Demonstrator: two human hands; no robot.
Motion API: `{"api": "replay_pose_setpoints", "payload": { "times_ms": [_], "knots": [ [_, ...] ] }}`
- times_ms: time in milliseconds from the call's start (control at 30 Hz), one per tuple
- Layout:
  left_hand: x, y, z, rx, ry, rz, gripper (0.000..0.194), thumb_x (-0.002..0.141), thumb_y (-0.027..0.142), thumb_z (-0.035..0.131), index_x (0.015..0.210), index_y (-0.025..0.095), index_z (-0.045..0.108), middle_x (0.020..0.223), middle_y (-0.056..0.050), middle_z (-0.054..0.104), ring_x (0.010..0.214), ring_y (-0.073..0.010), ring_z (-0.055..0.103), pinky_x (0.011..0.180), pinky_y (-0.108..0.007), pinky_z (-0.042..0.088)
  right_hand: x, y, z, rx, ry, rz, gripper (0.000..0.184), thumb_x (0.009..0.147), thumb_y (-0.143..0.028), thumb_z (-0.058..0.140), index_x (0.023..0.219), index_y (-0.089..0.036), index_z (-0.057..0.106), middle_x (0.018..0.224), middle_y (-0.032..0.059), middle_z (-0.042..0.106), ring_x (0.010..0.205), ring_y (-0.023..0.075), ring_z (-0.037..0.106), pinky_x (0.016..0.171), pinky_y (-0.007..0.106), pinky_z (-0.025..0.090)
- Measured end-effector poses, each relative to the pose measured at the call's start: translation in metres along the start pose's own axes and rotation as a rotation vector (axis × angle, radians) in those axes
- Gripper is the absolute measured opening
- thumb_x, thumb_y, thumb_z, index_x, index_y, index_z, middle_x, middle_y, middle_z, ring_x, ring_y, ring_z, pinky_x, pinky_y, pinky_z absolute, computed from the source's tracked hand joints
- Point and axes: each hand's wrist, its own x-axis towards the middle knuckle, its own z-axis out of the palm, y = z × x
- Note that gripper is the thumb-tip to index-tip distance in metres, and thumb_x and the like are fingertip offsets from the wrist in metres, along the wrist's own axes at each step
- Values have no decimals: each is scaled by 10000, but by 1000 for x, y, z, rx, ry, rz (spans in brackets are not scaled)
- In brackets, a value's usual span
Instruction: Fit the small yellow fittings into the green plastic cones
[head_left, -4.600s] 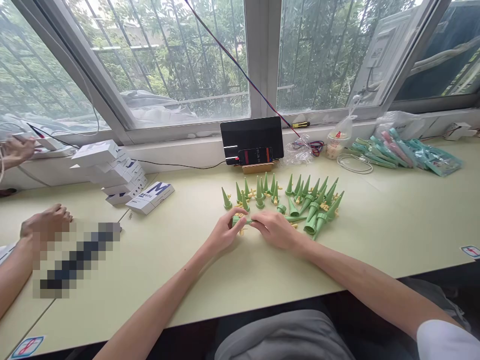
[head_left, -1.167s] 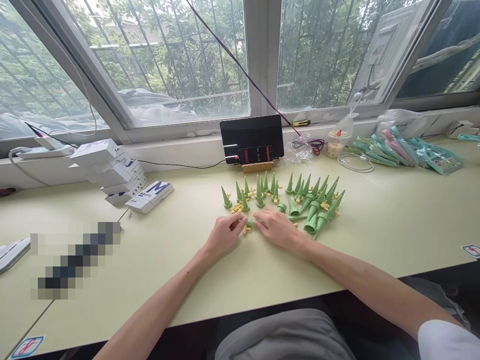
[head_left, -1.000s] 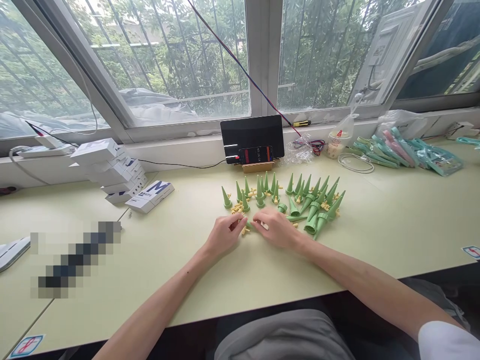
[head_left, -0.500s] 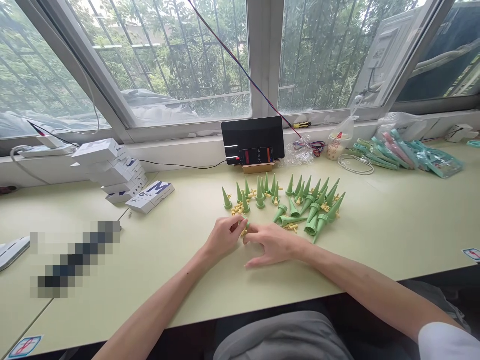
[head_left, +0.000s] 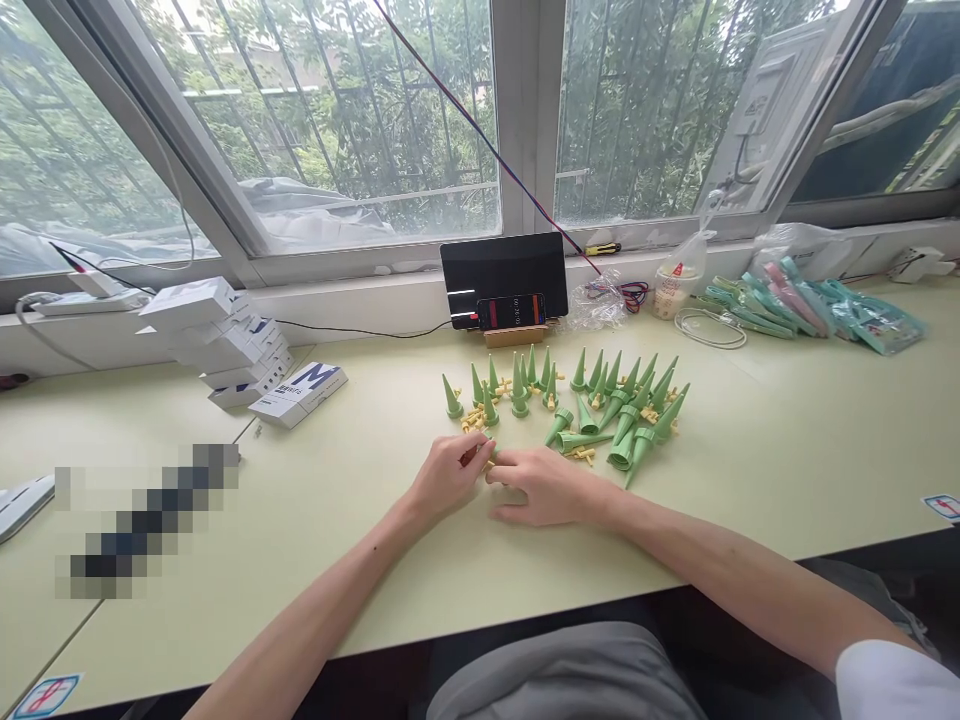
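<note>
My left hand [head_left: 452, 472] is closed, its thumb and fingers pinching a green plastic watering spike [head_left: 489, 440], mostly hidden by the fingers. My right hand [head_left: 546, 487] meets it from the right with bent fingers closed on the same piece; their exact hold is partly covered. A small yellow valve [head_left: 489, 466] peeks out between the two hands. Beyond them, several green spikes [head_left: 519, 398] stand upright on their caps. To the right other spikes [head_left: 622, 450] lie in a heap, with a yellow valve piece [head_left: 583, 456] near a lying spike [head_left: 577, 440].
A tablet [head_left: 504, 275] with a phone [head_left: 511, 311] leans at the window sill. White boxes [head_left: 221, 335] are stacked at left, one box [head_left: 298, 393] lying beside them. Right of the tablet are a bagged cup [head_left: 675, 288] and packaged teal items [head_left: 870, 315]. The pale table [head_left: 420, 610] carries everything.
My right hand has come down toward me from the upper side of the spike, and its thumb has closed in after spreading. The left hand stays nearly still. The other person's hands have left view.
</note>
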Motion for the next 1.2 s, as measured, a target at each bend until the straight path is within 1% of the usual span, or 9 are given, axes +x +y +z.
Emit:
{"api": "replay_pose_setpoints", "payload": {
  "times_ms": [267, 400, 500, 600, 700, 800, 900, 1000, 1200],
  "knots": [
    [-1, 1, 0, -16, -6, -21, 395, 975, 317, 453, 607, 178, 421, 537, 52, 313, 526, -98, 243, 503, -228, 259, 1, -10, 6, -44, 14, -87, 267, 916, -405, 620, 769, -184, 590, 791, 32, 591, 675, 141, 503, 601, 266, 337],
    [-1, 1, 1, 3, 15, -14, 361, 967, 319, 478, 636, 176, 493, 535, 55, 344, 519, -96, 269, 512, -220, 285, 2, -9, 9, -63, 29, -70, 226, 926, -327, 604, 757, -178, 585, 779, 29, 578, 668, 140, 496, 605, 266, 354],
    [1, -1, 0, 17, 107, -39, 244, 961, 311, 492, 778, 182, 589, 536, 67, 353, 503, -92, 297, 517, -211, 299, 4, -6, 8, -66, 102, 44, 127, 942, -236, 577, 843, -167, 618, 828, 44, 580, 722, 155, 526, 645, 269, 399],
    [3, -5, -3, 6, 221, -71, 171, 955, 309, 508, 895, 187, 612, 527, 83, 312, 492, -92, 283, 510, -205, 293, 4, -3, 5, -23, 153, 158, 105, 960, -239, 575, 1014, -170, 633, 938, 69, 580, 818, 179, 557, 737, 292, 465],
    [5, -7, -5, -10, 272, -97, 155, 951, 314, 518, 924, 188, 604, 514, 94, 294, 484, -91, 262, 505, -203, 286, 3, 0, 5, 13, 164, 161, 210, 969, -293, 584, 1149, -187, 613, 1087, 104, 572, 998, 223, 562, 867, 349, 495],
    [5, -6, -4, -22, 273, -101, 152, 949, 314, 518, 935, 191, 606, 515, 92, 305, 481, -91, 272, 503, -203, 284, 4, 2, 10, 21, 133, 125, 267, 964, -283, 592, 1217, -195, 593, 1206, 137, 556, 1134, 261, 524, 948, 402, 482],
    [4, -3, -2, -33, 251, -109, 160, 948, 318, 516, 924, 193, 613, 514, 88, 302, 478, -92, 276, 496, -207, 275, 5, 3, 14, 26, 109, 119, 277, 966, -240, 579, 1241, -203, 584, 1199, 137, 563, 1123, 261, 525, 937, 407, 484],
    [4, -3, -1, -30, 247, -109, 163, 945, 316, 518, 909, 192, 618, 517, 87, 295, 483, -93, 274, 499, -209, 277, 5, 5, 15, 22, 114, 119, 241, 993, -172, 498, 1210, -206, 597, 1114, 112, 580, 1059, 231, 538, 911, 369, 481],
    [5, -5, -1, -11, 247, -85, 166, 941, 301, 527, 866, 186, 619, 521, 82, 307, 493, -91, 269, 509, -212, 281, 4, 8, 13, 12, 103, 187, 295, 980, -50, 402, 1137, -192, 607, 1031, 92, 576, 969, 197, 536, 809, 296, 472]
  ]
}}
